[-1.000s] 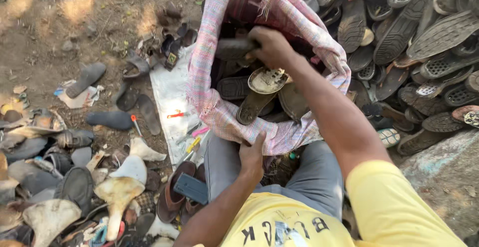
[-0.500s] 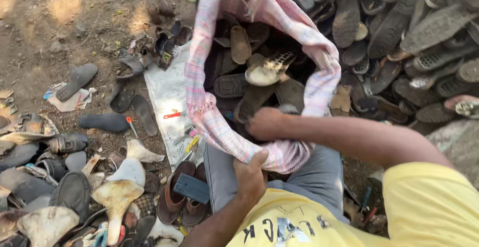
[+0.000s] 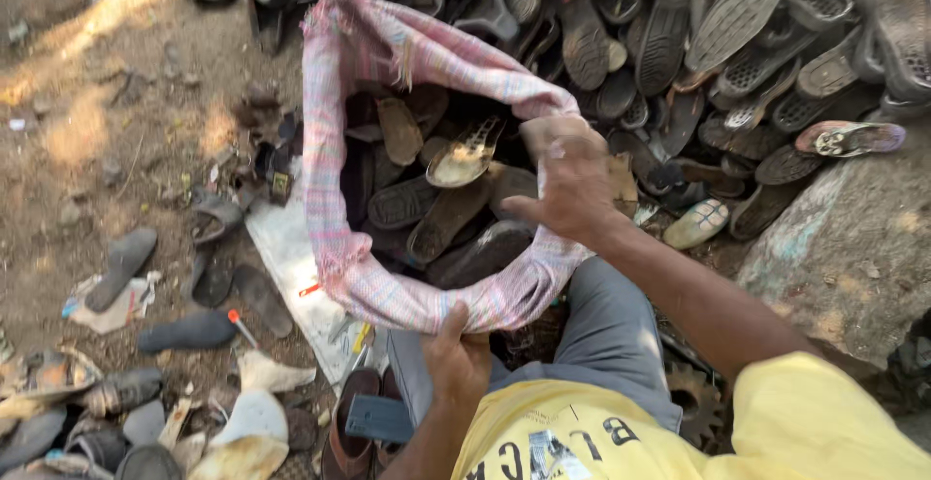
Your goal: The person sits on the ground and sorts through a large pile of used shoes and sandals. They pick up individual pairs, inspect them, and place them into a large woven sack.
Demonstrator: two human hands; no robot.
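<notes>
Person sits on dirt ground (image 3: 87, 150), legs apart, with a pink checked cloth sack (image 3: 335, 150) propped open between the knees. Left hand (image 3: 458, 359) grips the near hem of the sack, fingers clenched on the fabric, pulling it toward the body so the mouth stays wide. Right hand (image 3: 572, 189) is at the sack's far right rim, fingers curled round a flat brownish piece, likely a sole; blurred, so cannot tell exactly what it is, nor whether the hand also pinches the rim.

Sack is stuffed with worn shoe soles (image 3: 446, 218), dark and tan, lying loose at all angles; one pale shiny insole (image 3: 467, 153) sits on top near the centre. Behind and right of the sack, a big heap of black soles and sandals (image 3: 737, 44), treads up. A striped flip-flop (image 3: 849, 138) lies on the heap's right edge, next to a grey rock (image 3: 853, 247). Left of the sack, scattered soles and scraps (image 3: 121, 267) on the dirt, and a white sheet (image 3: 291, 257) half under the sack
</notes>
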